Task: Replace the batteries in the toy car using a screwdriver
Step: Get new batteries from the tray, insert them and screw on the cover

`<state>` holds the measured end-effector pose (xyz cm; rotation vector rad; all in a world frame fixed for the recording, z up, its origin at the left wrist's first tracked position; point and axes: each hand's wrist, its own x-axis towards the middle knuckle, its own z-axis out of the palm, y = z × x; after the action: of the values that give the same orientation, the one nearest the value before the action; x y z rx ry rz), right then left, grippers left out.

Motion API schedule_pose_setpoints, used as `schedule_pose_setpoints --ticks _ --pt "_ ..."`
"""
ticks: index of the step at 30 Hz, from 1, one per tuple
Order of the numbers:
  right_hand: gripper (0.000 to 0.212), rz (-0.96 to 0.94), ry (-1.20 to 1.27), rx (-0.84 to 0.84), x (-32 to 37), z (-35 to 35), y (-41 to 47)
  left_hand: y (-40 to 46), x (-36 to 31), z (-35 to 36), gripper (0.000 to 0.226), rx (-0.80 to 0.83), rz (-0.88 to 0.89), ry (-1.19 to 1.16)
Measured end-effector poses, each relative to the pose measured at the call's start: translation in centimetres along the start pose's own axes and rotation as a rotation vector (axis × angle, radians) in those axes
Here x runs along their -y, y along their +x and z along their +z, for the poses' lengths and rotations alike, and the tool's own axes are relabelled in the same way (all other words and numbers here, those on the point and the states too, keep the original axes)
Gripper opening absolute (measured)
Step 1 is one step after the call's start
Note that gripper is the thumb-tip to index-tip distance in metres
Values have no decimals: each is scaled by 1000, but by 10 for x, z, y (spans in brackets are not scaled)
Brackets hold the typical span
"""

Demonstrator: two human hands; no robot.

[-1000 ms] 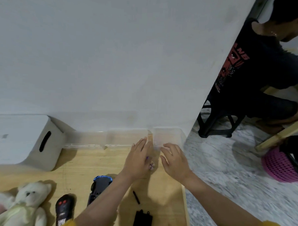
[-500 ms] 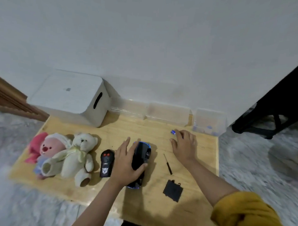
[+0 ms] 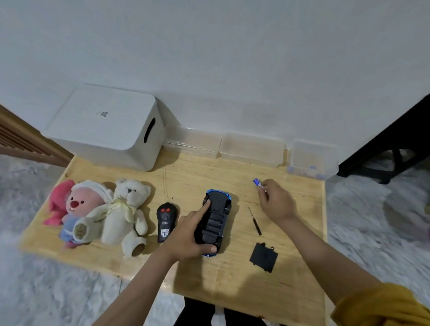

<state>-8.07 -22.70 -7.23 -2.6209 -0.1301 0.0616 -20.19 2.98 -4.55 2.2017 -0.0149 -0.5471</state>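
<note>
We see the toy car [image 3: 214,219] mid-counter [image 3: 229,280], remote [image 3: 166,222] left of it, screwdriver [image 3: 255,221] and cover [image 3: 263,257] right, bins [image 3: 252,149] along the back edge.

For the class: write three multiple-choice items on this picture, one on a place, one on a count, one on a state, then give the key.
1. The screwdriver lies:
A. right of the toy car
B. on the white box
C. in a hand

2. Plush toys on the board:
A. one
B. two
C. four

3. The battery cover is:
A. fastened on
B. off, lying on the board
C. held

Key: A, it lies between car and right hand. B, pink toy and white bear. B, it lies apart while the left hand holds the car.
</note>
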Motion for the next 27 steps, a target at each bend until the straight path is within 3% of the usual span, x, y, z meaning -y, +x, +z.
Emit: schedule_pose_setpoints --ticks 8,14,19,27 --pt "4 95 534 10 50 -25 -56 -7 -17 -1 119 -112 -76 -178" --pt "12 161 730 -38 92 -44 -94 -27 -26 8 108 -157 -76 -359" --pt "19 156 782 -17 113 -56 -109 -40 -47 6 88 -147 48 -548" --pt "27 108 596 -109 130 -83 -108 -46 -75 -4 101 -190 146 -622"
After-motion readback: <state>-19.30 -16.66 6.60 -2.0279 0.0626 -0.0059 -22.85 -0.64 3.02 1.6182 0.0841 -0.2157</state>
